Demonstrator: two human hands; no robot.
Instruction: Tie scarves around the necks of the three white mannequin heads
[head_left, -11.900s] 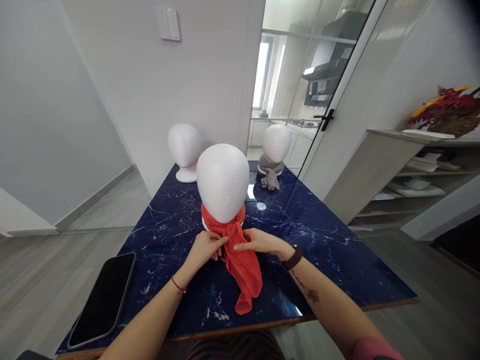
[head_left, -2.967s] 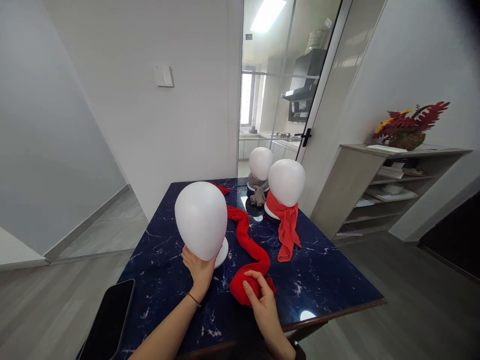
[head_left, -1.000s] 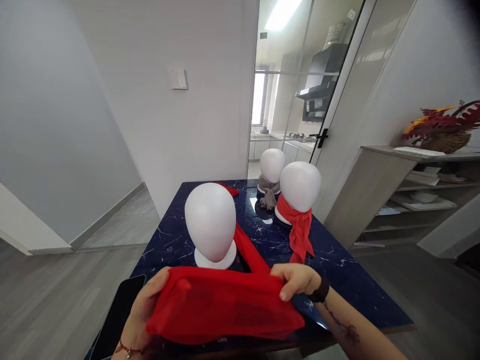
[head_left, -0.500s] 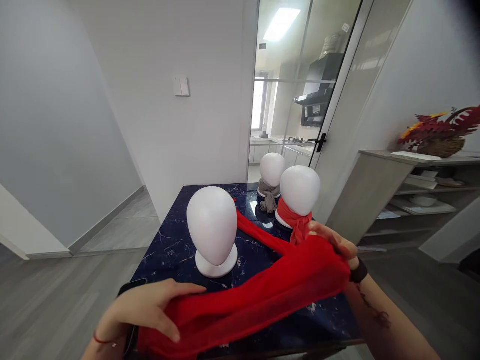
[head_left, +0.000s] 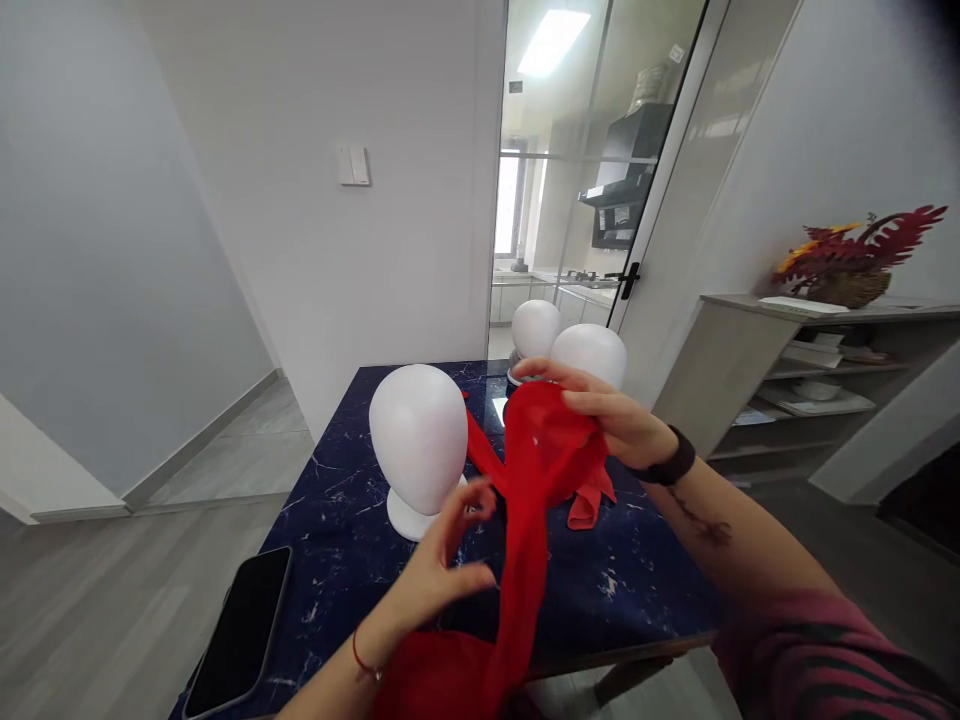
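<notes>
My right hand (head_left: 611, 410) is closed on a bright red scarf (head_left: 525, 530), lifting a folded loop of it above the table. One length hangs down to the front edge, and another trails back behind the nearest head. My left hand (head_left: 450, 560) is just left of the hanging length, thumb and fingers curved apart with nothing between them. Beside it stands a bare white mannequin head (head_left: 418, 430) on a round base. Behind my right hand is a second white head (head_left: 591, 350); a paler red scarf (head_left: 591, 500) shows below it, partly hidden.
A third white head (head_left: 535, 325) stands at the back. On the left of the dark blue marbled table (head_left: 337, 500) lies a black phone (head_left: 240, 630). A glass door (head_left: 577, 200) is behind, and a shelf unit (head_left: 757, 350) with a basket of red leaves (head_left: 847, 285) stands right.
My left hand has let go of the scarf and moved right and up. My right hand has moved left with the scarf, now gathered into a raised loop. The phone has come into fuller view.
</notes>
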